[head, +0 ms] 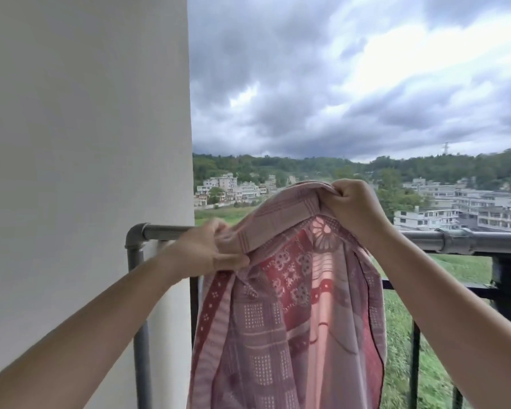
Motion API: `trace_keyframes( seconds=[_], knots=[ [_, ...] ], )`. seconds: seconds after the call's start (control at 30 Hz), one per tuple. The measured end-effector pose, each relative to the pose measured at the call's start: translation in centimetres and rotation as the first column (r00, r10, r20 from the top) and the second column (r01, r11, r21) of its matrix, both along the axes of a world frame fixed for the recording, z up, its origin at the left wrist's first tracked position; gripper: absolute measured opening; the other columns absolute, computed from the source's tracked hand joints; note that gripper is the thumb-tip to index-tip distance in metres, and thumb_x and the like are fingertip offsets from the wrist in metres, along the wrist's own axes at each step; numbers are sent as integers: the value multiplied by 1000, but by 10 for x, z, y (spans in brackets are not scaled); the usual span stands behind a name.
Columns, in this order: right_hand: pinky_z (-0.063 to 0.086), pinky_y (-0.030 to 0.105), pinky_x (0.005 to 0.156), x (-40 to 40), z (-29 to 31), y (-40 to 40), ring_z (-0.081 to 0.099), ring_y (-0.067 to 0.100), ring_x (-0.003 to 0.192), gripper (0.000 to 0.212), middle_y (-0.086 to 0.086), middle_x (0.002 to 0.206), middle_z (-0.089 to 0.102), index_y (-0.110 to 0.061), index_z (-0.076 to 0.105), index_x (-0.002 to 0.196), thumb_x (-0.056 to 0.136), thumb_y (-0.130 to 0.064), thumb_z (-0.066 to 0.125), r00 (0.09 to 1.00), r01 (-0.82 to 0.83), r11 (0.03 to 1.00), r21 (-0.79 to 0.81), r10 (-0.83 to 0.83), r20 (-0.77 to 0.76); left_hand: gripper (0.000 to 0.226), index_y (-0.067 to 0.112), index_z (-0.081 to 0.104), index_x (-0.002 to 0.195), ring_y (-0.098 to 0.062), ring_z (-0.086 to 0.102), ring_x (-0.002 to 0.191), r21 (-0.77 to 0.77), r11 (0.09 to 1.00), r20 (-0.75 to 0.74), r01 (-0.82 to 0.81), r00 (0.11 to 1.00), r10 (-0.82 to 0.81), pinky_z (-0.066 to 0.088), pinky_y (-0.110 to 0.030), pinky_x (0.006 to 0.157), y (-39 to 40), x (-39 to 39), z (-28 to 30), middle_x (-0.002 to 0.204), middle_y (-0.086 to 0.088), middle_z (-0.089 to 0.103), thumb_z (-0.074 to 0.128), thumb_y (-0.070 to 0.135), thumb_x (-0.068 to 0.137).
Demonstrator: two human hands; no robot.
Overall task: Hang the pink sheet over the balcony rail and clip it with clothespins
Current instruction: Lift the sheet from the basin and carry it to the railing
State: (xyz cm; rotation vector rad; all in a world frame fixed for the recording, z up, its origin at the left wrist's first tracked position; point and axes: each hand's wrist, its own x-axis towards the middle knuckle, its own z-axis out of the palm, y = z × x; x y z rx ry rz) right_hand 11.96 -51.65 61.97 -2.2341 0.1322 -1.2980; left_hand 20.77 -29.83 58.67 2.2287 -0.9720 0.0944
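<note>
White wall (83, 143), cloudy sky (351, 69)

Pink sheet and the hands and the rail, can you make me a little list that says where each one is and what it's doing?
pink sheet: held up in front of the rail, hanging down in folds, not yet draped over it
left hand: grips the sheet's top edge, lower than the other hand
right hand: grips the top edge, raised above the rail
balcony rail: grey metal pipe, bare where visible
clothespins: none in view
wall: white, on the left
</note>
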Motion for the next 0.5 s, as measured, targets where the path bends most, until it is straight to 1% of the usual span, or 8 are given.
trace_keyframes(
  seconds=[0.07, 0.13, 0.23, 0.3, 0.37, 0.4, 0.47, 0.5],
  knots=[
    [25, 25, 45, 2, 1, -2, 36, 17, 47, 35, 6, 47, 41, -3, 49, 52, 84, -16, 56, 999, 18, 1000, -3, -18, -33, 46, 24, 56, 102, -6, 54, 79, 132, 987, 88, -90, 993, 79, 43, -23, 66, -10, 2, -12, 99, 2, 63, 71, 50, 67],
    [27, 23, 39, 2, 2, -2, 34, 13, 44, 41, 2, 45, 39, -10, 41, 46, 84, -15, 55, 997, 38, 999, -14, -39, -60, 12, 22, 60, 84, -10, 54, 69, 48, 993, 104, -108, 989, 103, 43, -27, 59, -18, -2, -20, 93, -8, 64, 61, 35, 82],
    [25, 24, 39, -2, 0, -4, 34, 12, 42, 44, 0, 44, 39, -16, 39, 45, 85, -17, 55, 998, 36, 998, -57, -39, -59, 19, 20, 56, 71, -14, 49, 55, -249, 968, -195, -27, 980, -23, 38, -26, 50, -19, -3, -31, 68, -3, 56, 52, 19, 90],
    [23, 25, 41, -6, -4, -7, 33, 11, 42, 44, -1, 43, 38, -17, 37, 45, 85, -18, 56, 997, 27, 992, -124, -35, -62, 22, 18, 50, 70, -13, 47, 55, -488, 869, -297, -80, 952, -79, 36, -24, 52, -18, -2, -39, 64, 0, 52, 49, 17, 92],
    [24, 25, 42, -12, -7, -6, 34, 9, 44, 42, -3, 45, 38, -17, 39, 47, 83, -20, 59, 996, 22, 969, -246, -44, -83, 25, 18, 46, 68, -13, 46, 50, -639, 753, -363, -155, 925, -117, 35, -22, 45, -18, -1, -49, 60, -2, 51, 47, 17, 93],
    [26, 22, 42, -16, -8, -5, 36, 8, 46, 35, -3, 48, 42, -14, 46, 52, 82, -23, 61, 993, 10, 950, -311, -47, -111, 26, 19, 45, 68, -13, 46, 47, -680, 712, -382, -175, 913, -140, 35, -20, 43, -18, -2, -49, 59, -3, 50, 46, 16, 93],
    [31, 15, 46, -27, -9, -1, 47, 10, 54, 23, 0, 65, 59, -12, 62, 80, 75, -34, 67, 976, -34, 910, -414, -59, -211, 24, 18, 46, 71, -17, 47, 51, -738, 653, -380, -168, 903, -197, 38, -24, 48, -20, -4, -46, 63, -6, 51, 43, 11, 94],
    [35, 13, 49, -32, -11, 0, 52, 13, 61, 38, 2, 78, 65, -14, 62, 96, 70, -39, 69, 960, -56, 884, -464, -81, -269, 23, 16, 47, 72, -18, 48, 56, -760, 629, -378, -165, 899, -221, 41, -26, 52, -20, -5, -43, 65, -8, 51, 42, 10, 94]
  ],
)
